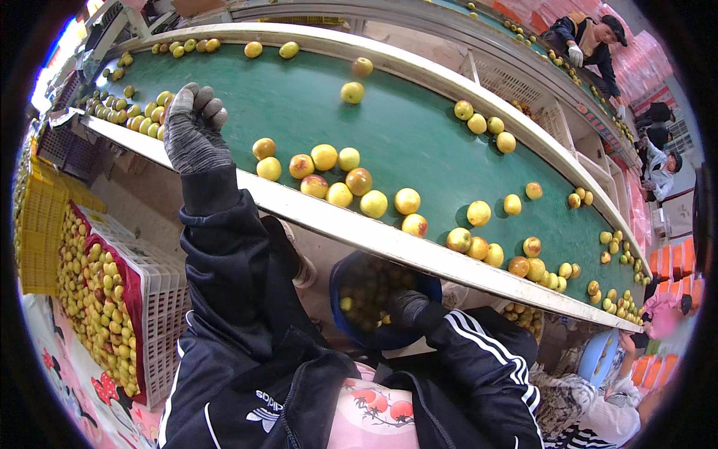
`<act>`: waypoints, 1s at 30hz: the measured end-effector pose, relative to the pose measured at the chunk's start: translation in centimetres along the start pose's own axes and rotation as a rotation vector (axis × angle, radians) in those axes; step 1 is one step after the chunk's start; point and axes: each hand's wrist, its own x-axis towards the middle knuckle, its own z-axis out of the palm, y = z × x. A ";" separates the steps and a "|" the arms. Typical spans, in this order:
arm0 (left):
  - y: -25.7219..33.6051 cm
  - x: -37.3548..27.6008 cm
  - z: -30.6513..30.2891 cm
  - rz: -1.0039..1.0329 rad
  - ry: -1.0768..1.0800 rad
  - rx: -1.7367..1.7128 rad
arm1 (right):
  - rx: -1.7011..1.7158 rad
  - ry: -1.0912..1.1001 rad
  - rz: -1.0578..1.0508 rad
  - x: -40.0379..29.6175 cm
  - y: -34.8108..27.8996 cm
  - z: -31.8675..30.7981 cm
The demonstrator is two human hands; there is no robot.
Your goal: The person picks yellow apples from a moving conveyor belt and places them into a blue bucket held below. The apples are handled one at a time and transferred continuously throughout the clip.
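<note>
My left hand (197,128), in a grey knit glove, is raised over the near side of a green conveyor belt (291,106). Its fingers are curled, and whether anything is inside them is hidden. Beside it, yellow-green jujubes (147,124) are crowded against the near rail. More jujubes with reddish-brown blotches (339,195) lie loosely along the belt in front of me. My right hand (408,307), gloved alike, reaches down into a dark blue bucket (336,280) below the belt's edge. Jujubes lie in the bucket in shadow; what the right fingers touch cannot be made out.
The white near rail (336,230) runs between my body and the belt. At left stand a white plastic crate (162,314) full of jujubes and a yellow crate (42,224). A person (594,45) works at another belt beyond; another, right, has a light blue basin (595,359).
</note>
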 end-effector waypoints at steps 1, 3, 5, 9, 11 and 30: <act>0.0 0.6 -0.7 -0.002 0.001 -0.021 | -0.006 0.008 -0.024 0.2 -0.5 -0.6; 0.1 1.3 -1.2 -0.003 0.028 -0.028 | -0.012 0.020 -0.070 0.3 -2.0 -2.4; 0.5 1.1 -0.2 -0.004 0.085 0.002 | -0.010 0.023 -0.115 -0.6 -4.3 -5.0; 0.4 1.7 -0.8 -0.003 0.035 0.015 | 0.535 0.422 -0.582 -5.3 -11.7 -14.1; 0.7 2.3 -1.1 -0.015 0.018 0.022 | 0.570 0.676 -0.597 -5.2 -12.8 -17.9; 0.9 9.9 -6.6 -0.100 -0.123 0.006 | 0.304 0.742 -0.516 1.4 -14.1 -25.4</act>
